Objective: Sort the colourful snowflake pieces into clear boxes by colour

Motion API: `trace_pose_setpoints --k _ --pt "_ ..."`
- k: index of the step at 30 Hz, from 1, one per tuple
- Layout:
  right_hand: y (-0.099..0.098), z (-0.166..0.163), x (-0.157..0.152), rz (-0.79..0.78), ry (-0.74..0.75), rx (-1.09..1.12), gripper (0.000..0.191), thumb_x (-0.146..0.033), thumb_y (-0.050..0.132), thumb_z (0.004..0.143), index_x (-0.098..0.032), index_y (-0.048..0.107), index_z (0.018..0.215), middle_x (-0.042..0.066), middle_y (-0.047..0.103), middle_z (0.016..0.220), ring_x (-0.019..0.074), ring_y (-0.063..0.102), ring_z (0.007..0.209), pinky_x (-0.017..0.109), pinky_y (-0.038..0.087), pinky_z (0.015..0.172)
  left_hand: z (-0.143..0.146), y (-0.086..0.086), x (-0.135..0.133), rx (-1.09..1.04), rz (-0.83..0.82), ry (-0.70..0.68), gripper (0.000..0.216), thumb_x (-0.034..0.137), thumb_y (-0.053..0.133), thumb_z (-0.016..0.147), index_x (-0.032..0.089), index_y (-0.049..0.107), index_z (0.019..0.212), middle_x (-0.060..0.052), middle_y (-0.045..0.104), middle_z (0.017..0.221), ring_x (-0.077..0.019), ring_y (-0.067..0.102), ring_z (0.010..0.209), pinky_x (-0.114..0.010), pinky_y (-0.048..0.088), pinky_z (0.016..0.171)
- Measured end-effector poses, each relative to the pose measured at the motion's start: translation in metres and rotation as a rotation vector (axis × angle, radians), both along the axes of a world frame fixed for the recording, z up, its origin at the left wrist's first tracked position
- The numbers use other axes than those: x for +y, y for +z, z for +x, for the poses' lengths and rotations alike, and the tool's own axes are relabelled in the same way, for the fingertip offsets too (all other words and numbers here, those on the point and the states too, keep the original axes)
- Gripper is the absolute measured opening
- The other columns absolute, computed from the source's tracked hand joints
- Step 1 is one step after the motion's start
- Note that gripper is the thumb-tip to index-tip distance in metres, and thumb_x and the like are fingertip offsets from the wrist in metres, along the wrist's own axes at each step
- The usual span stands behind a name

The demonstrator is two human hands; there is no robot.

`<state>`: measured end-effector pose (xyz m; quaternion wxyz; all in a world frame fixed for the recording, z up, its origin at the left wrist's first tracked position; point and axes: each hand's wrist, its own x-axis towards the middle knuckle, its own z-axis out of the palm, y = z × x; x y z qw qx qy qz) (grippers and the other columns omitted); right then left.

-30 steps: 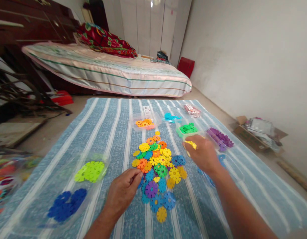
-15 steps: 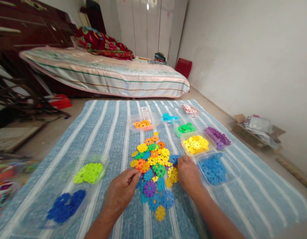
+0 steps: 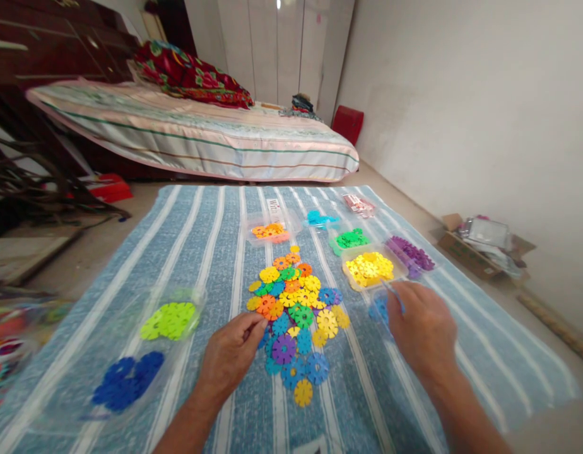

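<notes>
A pile of coloured snowflake discs (image 3: 296, 302) lies in the middle of a blue striped mat (image 3: 201, 239). My left hand (image 3: 232, 356) rests at the pile's near left edge, fingers curled with thumb against forefinger beside light-blue discs; what it holds is hidden. My right hand (image 3: 421, 328) hovers with fingers bent down over a clear tray of blue discs (image 3: 377, 309), covering most of it. Just beyond it sits a tray of yellow discs (image 3: 370, 268).
More clear trays ring the pile: green (image 3: 351, 238), purple (image 3: 412, 252), orange (image 3: 269, 231), cyan (image 3: 320, 219), lime (image 3: 171, 318), dark blue (image 3: 123, 381). A bed (image 3: 192, 139) stands behind the mat. A cardboard box (image 3: 481, 243) sits by the right wall.
My right hand went from the yellow tray to the pile's right side, then out to the right over the blue tray. My left hand has stayed at the pile's edge.
</notes>
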<state>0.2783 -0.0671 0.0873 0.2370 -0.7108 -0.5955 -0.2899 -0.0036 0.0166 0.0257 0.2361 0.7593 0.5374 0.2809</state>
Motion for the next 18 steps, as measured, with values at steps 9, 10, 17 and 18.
trace_pose_setpoints --k 9,10,17,18 --pt "-0.032 -0.051 0.019 -0.292 0.250 0.224 0.020 -0.019 0.043 0.091 -0.017 0.063 0.088 0.010 0.064 0.091 0.0221 0.055 0.093 0.033 0.044 0.083 -0.001 -0.004 0.001 0.000 0.007 0.002 0.030 0.044 0.045 0.082 0.023 0.066 0.077 0.003 0.069 0.073 -0.0139 0.062 0.066 -0.023 0.044 0.062" --pt "-0.036 -0.057 0.026 -0.338 0.234 0.237 0.018 -0.020 0.045 0.090 -0.017 0.062 0.089 0.010 0.063 0.091 0.0228 0.055 0.094 0.034 0.043 0.083 -0.001 -0.003 0.001 -0.002 0.008 0.002 0.030 0.044 0.045 0.081 0.023 0.066 0.077 0.003 0.069 0.073 -0.0141 0.062 0.066 -0.023 0.045 0.062" --pt "-0.054 -0.063 0.058 -0.519 0.122 0.239 0.012 -0.026 0.054 0.087 -0.016 0.062 0.086 0.011 0.062 0.092 0.0250 0.053 0.095 0.035 0.041 0.081 -0.001 0.002 0.000 -0.009 0.000 0.015 0.029 0.044 0.046 0.081 0.024 0.067 0.076 0.002 0.070 0.074 -0.0148 0.063 0.068 -0.023 0.046 0.064" --pt "-0.056 -0.062 0.059 -0.520 0.122 0.234 0.013 -0.025 0.053 0.088 -0.016 0.062 0.085 0.011 0.062 0.090 0.0246 0.053 0.094 0.034 0.041 0.080 -0.001 0.002 0.000 -0.013 -0.001 0.016 0.029 0.044 0.046 0.081 0.024 0.067 0.076 0.002 0.070 0.074 -0.0149 0.063 0.068 -0.023 0.046 0.064"
